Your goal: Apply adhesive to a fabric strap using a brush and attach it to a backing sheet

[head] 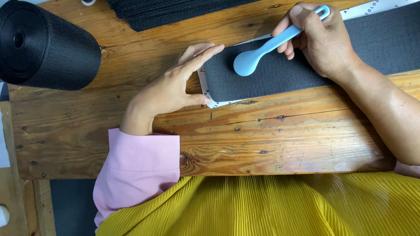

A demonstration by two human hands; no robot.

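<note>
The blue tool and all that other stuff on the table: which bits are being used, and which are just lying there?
In use:
- blue tool, in the right hand
- grey strip, steadied by the left hand
- white paper under it

Lying about:
- black roll
- black stack

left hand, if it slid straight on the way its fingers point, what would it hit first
The left hand points up and right along the dark fabric strip's end; first it would probably meet the light blue tool's round head, then the right hand.
</note>
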